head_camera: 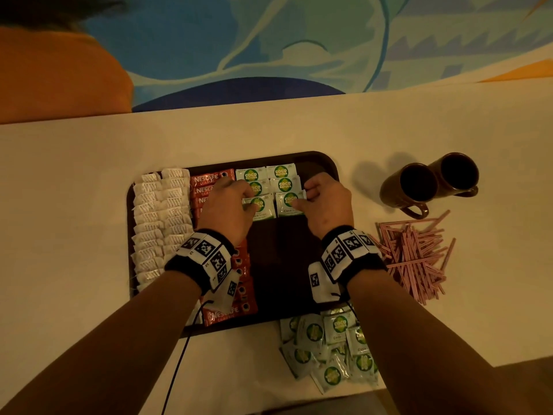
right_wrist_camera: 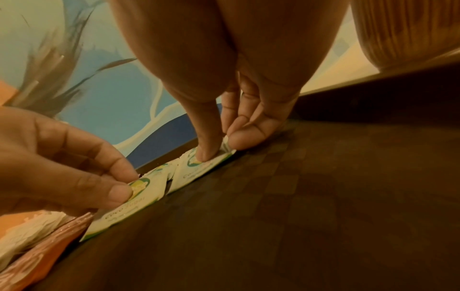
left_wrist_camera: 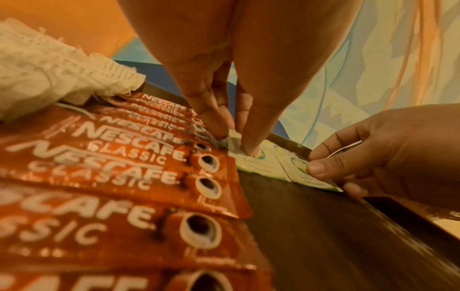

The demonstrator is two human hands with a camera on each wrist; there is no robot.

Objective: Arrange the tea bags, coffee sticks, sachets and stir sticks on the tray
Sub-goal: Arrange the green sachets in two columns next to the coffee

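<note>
Sachets in hand: left hand [head_camera: 229, 205] pinches one green sachet [head_camera: 263, 207]; right hand [head_camera: 326, 205] pinches its neighbour [head_camera: 288, 203], both flat on the tray [head_camera: 284, 265].
Sachet rows: two more pairs [head_camera: 267, 178] just beyond the fingertips.
Coffee sticks [left_wrist_camera: 139, 157]: under and outside the left hand.
Tea bags [head_camera: 158, 223]: further left.
Loose sachets [head_camera: 329, 348]: on the table [head_camera: 89, 190], behind the right wrist.
Stir sticks [head_camera: 416, 256]: right of the right wrist.
Mugs [head_camera: 428, 184]: beyond the sticks.

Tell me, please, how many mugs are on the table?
2: both stand right of the tray, touching. The nearer mug is left of the farther mug; none seems hidden.
</note>
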